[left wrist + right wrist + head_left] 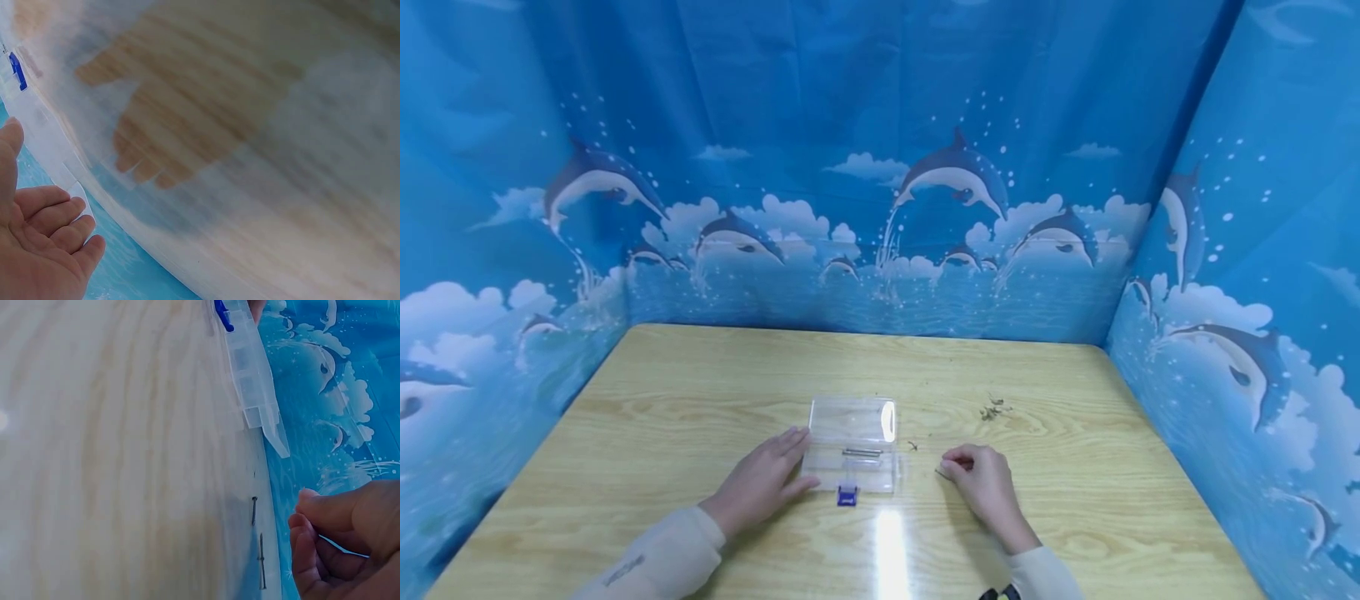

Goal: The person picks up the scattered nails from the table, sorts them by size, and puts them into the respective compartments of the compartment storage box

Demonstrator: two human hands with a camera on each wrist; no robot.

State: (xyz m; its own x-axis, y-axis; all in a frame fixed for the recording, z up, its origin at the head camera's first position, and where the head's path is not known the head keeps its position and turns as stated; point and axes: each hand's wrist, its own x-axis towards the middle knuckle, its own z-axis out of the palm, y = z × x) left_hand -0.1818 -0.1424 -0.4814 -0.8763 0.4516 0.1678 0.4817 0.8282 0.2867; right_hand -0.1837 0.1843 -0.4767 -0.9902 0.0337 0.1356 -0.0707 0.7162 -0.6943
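A clear plastic box (827, 479) with a blue latch (847, 497) stands open on the table, its lid (846, 419) tipped back. Inside lie long metal nails (862, 452). My left hand (765, 479) rests against the box's left side, fingers fairly straight; the left wrist view shows its palm (50, 234) beside the box. To the right of the box, my right hand (981, 483) pinches thumb and fingertips together low over the table, with a thin dark nail (939, 473) at the tips. In the right wrist view the fingertips hide whatever lies between them.
Small dark nails (913, 446) lie just right of the box. A loose pile of more small nails (992, 410) is farther back on the wooden table (700, 367). Dolphin-printed blue curtains (850, 167) border the table's back and sides.
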